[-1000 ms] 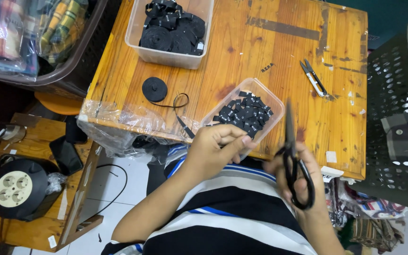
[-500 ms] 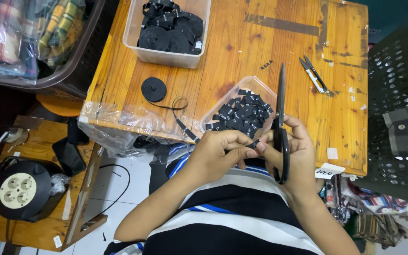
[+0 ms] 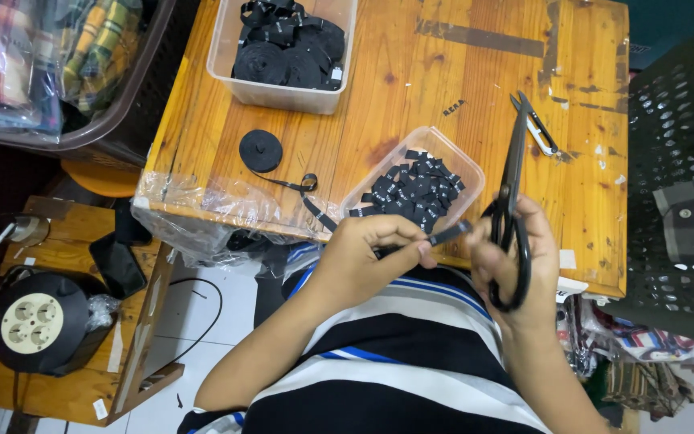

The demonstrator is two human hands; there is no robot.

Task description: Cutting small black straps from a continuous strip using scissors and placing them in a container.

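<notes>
Scissors [image 3: 512,210] sit gripped in the right hand [image 3: 516,269], blades pointing up over the bench [image 3: 411,88], while the left hand [image 3: 371,249] pinches a black ribbon strip [image 3: 447,235] just beside the tub of cut pieces [image 3: 415,189].

The black scissors [image 3: 512,207] have swung from pointing down over the lap to pointing up across the table. The right hand [image 3: 516,269] (gripping their loops) has closed in beside the left hand [image 3: 371,249], meeting the ribbon strip [image 3: 443,235].

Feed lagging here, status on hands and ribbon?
Left hand pinching black ribbon. Right hand gripping scissors, blades up. Tray of cut pieces just ahead, nothing blocking.
</notes>
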